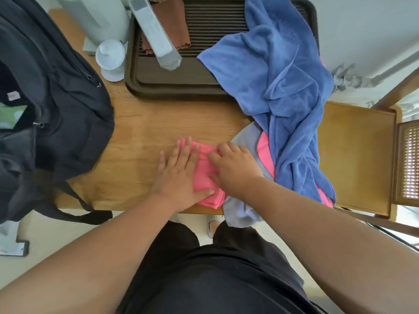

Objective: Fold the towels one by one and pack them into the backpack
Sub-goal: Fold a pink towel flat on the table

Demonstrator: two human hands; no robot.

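Left hand (179,175) flat, fingers spread, on the folded pink towel (204,174); right hand (235,168) presses it, fingers bent (pinching? I cannot tell).

a wooden table (140,132) carried a dark brown slatted tray (172,85) at its far side. a long pale box (156,35) lay tilted across a brown cloth (174,21) on the tray. a white cup (110,55) stood just left of it; a wooden chair (356,155) sat to the right.

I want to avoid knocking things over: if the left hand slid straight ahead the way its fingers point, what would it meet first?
The left hand, flat on the pink towel, would cross bare table and likely reach the near rim of the dark tray, close to the blue towel.
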